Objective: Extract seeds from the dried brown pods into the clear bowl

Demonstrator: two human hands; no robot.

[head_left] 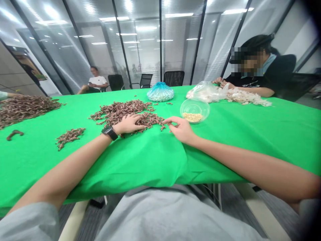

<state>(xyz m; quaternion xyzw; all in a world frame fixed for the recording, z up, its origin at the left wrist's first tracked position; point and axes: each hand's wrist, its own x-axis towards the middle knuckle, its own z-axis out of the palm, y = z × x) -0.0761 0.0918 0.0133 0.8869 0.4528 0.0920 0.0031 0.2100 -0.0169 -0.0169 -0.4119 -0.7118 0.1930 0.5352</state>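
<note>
A heap of small brown pods (pixel 125 110) lies on the green tablecloth (pixel 150 157) in front of me. My left hand (pixel 129 124), with a black watch at the wrist, rests flat on the near edge of the heap, fingers stretched out. My right hand (pixel 180 129) sits just right of the heap, fingers bent towards a few loose pods; thumb and forefinger look pinched on something I cannot make out. A clear round tub (pixel 195 110) with pale seeds in it stands just beyond my right hand.
A smaller pod pile (pixel 70 135) lies left, a large one (pixel 25 107) at far left. A blue bag (pixel 160 92) and a clear plastic bag (pixel 205 92) sit farther back. A person's hands (pixel 220 82) work at pale husks (pixel 248 97) on the right. Another person sits behind.
</note>
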